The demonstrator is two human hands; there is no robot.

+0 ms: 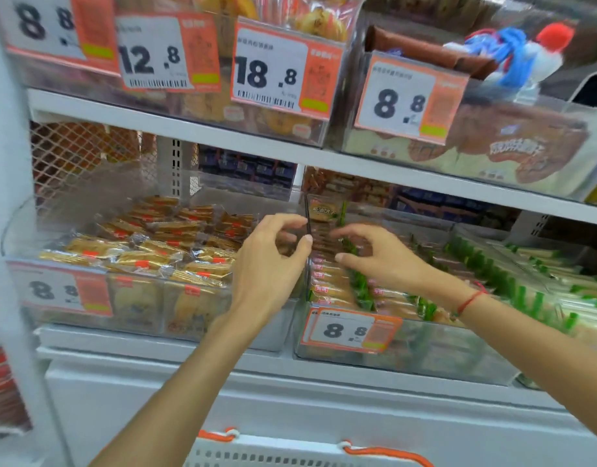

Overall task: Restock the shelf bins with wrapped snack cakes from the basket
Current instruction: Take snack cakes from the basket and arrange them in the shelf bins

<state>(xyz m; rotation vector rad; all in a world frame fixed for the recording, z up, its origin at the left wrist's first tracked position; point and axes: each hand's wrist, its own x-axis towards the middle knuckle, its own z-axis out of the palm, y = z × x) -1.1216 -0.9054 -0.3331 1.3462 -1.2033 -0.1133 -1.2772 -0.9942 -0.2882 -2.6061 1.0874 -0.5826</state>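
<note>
At frame centre, both hands, left [268, 264] and right [379, 256], are held with fingers loosely curled and nothing gripped, over rows of cakes [334, 281] in a clear plastic bin [425, 352]. The crinkly wrappers are judged light, soft and slippery; they are best pinched at the sealed ends. The basket [290, 456] is seen at bottom centre.

Both hands [273, 264] [378, 257] over clear bins [324, 352] of wrapped snack cakes [148, 257]

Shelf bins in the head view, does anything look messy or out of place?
The left bin holds orange-labelled snack cakes heaped at mixed angles, while the green-trimmed packs in the right bin stand in rows. Nothing looks spilled or torn.
</note>
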